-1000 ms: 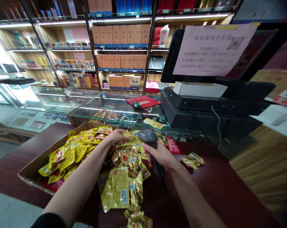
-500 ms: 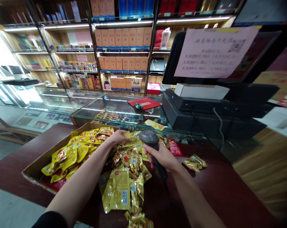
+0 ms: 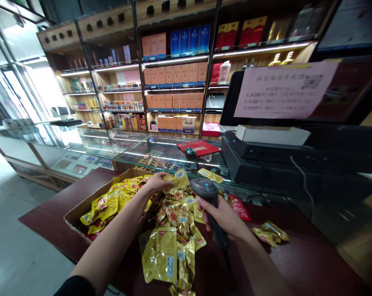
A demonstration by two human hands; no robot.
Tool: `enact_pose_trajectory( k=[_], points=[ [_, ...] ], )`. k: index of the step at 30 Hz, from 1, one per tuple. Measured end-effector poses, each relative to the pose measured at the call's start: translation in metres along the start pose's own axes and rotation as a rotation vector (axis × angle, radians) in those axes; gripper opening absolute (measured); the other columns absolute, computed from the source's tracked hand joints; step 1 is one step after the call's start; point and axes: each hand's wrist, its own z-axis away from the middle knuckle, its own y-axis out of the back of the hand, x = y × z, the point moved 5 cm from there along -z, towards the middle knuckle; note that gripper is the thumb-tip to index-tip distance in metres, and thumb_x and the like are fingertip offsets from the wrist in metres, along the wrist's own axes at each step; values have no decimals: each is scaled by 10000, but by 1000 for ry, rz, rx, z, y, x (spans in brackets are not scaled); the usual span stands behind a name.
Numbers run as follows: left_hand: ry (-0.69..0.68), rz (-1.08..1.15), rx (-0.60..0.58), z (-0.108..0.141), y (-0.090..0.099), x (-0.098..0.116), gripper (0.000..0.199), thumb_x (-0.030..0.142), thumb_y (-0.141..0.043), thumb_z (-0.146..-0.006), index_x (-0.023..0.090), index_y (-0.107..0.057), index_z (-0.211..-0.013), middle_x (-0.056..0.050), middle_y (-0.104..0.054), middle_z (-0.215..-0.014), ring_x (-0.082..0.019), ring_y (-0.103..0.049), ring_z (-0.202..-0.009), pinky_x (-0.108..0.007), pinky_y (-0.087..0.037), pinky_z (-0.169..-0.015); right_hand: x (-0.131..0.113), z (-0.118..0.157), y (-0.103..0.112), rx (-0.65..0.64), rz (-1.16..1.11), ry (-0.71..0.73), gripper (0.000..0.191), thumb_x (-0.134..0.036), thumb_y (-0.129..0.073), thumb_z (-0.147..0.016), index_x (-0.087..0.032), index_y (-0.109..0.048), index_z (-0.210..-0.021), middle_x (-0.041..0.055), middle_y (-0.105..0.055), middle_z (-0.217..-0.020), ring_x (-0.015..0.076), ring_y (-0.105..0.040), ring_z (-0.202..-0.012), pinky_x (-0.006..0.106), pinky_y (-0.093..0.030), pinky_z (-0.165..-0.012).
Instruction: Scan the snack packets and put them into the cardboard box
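Note:
My left hand (image 3: 157,182) pinches the edge of a gold snack packet (image 3: 177,179), whose barcode label faces up. In my right hand (image 3: 221,213) is a black handheld scanner (image 3: 204,188), its head close to the right of that packet. Below both hands lies a pile of gold packets (image 3: 182,222) on the dark red table (image 3: 241,263). A cardboard box (image 3: 76,230) full of yellow packets (image 3: 108,201) stands to the left, partly behind my left forearm.
Two gold packets (image 3: 270,233) and a red packet (image 3: 239,206) lie to the right. Behind are a glass counter (image 3: 161,152), a red mat (image 3: 201,147) with a mouse, and a dark monitor with a pink paper sign (image 3: 284,90). Stocked shelves line the wall.
The view has tilted up and turned left. The packet in my left hand now shows more clearly beside the scanner, above the pile. My right hand still grips the scanner.

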Motion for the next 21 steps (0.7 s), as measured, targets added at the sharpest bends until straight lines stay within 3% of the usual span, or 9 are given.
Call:
enact_pose_trajectory(
  k=[9,12,14,16,21],
  points=[
    [-108,-5,343,26,126,15,513,368,-851,-467,134,-617,-859,-19,-665,-681,-139,-595,-574,-251,-458,-559,0,-3,1,14,8,1,422,-600,-655,-765,-193,-546,-765,-40,-553,-475,116,-512,-351,233,-393,-377],
    [-135,-2,394,32,148,18,532,420,-859,-449,139,-623,-834,-34,-692,-726,-146,-629,-626,-253,-488,-602,3,-5,2,22,-7,-11,414,-586,-683,-746,-200,-538,-778,-43,-561,-494,109,-502,-348,236,-398,-373],
    [-146,-9,367,34,147,19,536,441,-858,-463,135,-632,-841,-36,-695,-720,-143,-631,-625,-251,-493,-607,4,-5,3,21,-6,-14,411,-580,-693,-740,-202,-536,-782,-41,-565,-499,107,-501,-352,235,-401,-371],
    [-161,-30,320,34,132,20,512,445,-855,-483,132,-643,-828,-35,-694,-707,-139,-628,-628,-242,-488,-605,3,-5,3,27,2,-11,412,-579,-694,-738,-201,-534,-779,-43,-559,-487,107,-499,-352,233,-404,-371],
    [-151,-77,162,19,55,12,420,417,-836,-515,153,-649,-783,-13,-676,-672,-143,-619,-637,-242,-473,-608,-5,0,9,74,-41,2,437,-591,-701,-712,-205,-520,-808,-57,-547,-481,115,-501,-353,238,-405,-363]
  ],
)
